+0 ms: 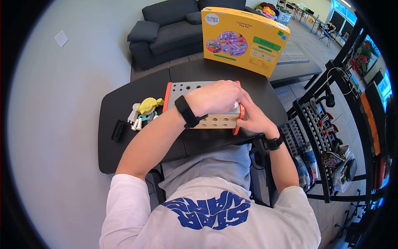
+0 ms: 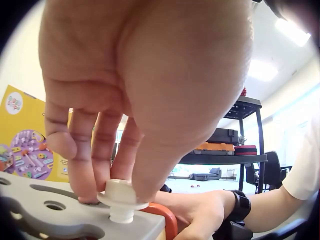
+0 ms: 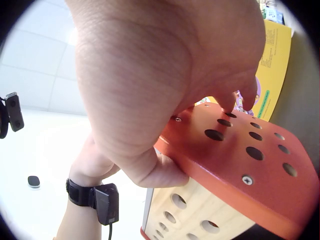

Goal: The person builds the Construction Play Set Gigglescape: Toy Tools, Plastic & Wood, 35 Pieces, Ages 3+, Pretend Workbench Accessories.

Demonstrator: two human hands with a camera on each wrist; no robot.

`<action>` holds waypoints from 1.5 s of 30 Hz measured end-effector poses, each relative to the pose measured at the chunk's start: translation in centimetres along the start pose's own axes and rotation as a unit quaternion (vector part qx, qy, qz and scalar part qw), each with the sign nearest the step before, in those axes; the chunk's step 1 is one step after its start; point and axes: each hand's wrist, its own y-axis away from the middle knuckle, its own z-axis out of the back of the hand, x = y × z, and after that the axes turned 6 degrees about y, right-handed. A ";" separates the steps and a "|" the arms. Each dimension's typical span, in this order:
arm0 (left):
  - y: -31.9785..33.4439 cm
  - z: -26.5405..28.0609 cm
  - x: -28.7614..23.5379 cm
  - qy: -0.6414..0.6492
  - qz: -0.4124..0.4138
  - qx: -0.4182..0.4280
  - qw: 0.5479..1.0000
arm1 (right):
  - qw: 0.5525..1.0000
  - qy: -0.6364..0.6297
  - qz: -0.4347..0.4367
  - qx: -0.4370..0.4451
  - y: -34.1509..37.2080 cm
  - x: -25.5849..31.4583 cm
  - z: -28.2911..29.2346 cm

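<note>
Several loose pieces, yellow and white (image 1: 148, 106), lie bench (image 1: 118, 159) left. Left hand (image 1: 219, 96): grip pinched on white bolt (image 2: 121, 192), round-headed, shank upright at right end of smooth, holed grey top (image 1: 179, 95). Best kept plumb, pressure light. Right hand (image 1: 257, 118): grip clamped around glossy red end panel (image 3: 230, 156), beside pale-grained wood side (image 3: 195, 210); firm bracing should prevent sliding.

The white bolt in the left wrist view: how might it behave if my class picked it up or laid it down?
The white bolt looks like moulded plastic, so it is probably stiff and light. Its round flange and narrower shaft suggest it may roll in a curve on its side. Its smooth surface might feel slippery.
</note>
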 end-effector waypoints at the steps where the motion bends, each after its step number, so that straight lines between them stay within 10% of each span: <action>1: 0.0 0.0 0.2 0.000 0.000 0.000 1.000 | 1.000 0.004 0.000 0.002 0.0 0.0 0.0; 37: 0.4 0.3 -0.9 0.091 -0.048 -0.055 0.993 | 1.000 0.009 -0.015 0.013 0.1 -0.1 0.0; 43: -0.3 -0.7 -0.8 -0.012 0.107 -0.003 0.994 | 1.000 0.002 -0.001 0.007 0.0 -0.1 0.0; 45: 0.0 -0.9 -0.2 0.010 -0.026 -0.036 0.999 | 1.000 0.002 0.001 0.009 0.1 -0.1 -0.1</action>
